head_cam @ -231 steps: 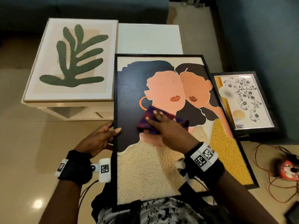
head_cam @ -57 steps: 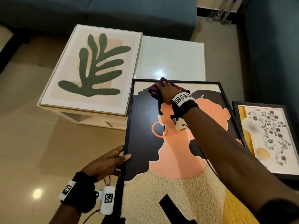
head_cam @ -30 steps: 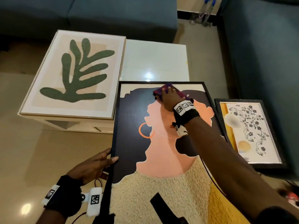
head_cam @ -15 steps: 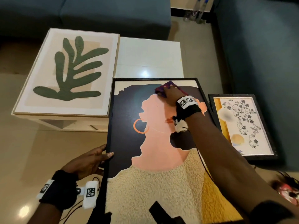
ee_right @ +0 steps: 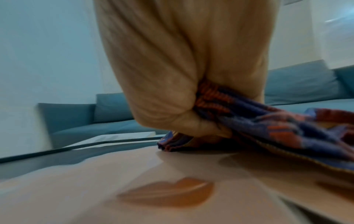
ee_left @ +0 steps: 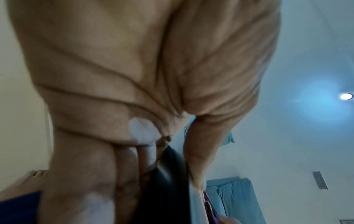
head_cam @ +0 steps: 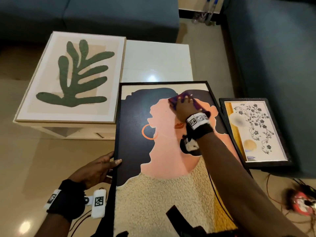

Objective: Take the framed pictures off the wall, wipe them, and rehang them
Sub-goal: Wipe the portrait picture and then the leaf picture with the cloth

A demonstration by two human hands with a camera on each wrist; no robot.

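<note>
A large black-framed picture (head_cam: 135,134) of two faces lies tilted in front of me, its top end toward the white table. My right hand (head_cam: 183,106) presses a purple and red cloth (head_cam: 172,101) onto the glass near the top, right of the middle. In the right wrist view the cloth (ee_right: 268,124) is bunched between thumb and palm, above the painted lips on the picture (ee_right: 134,166). My left hand (head_cam: 100,168) grips the frame's left edge, thumb on the front. The left wrist view shows the left hand's fingers (ee_left: 134,159) behind the dark frame edge (ee_left: 168,174).
A green-leaf picture (head_cam: 73,74) in a light frame lies on the low white table (head_cam: 157,60). A small floral picture (head_cam: 253,130) in a black frame leans by the right blue sofa (head_cam: 273,57). Another sofa (head_cam: 102,12) stands behind. A red socket with cables (head_cam: 301,202) lies on the floor.
My right hand has slid the cloth from the picture's top edge a little down and to the right. The left hand keeps its hold on the left edge.
</note>
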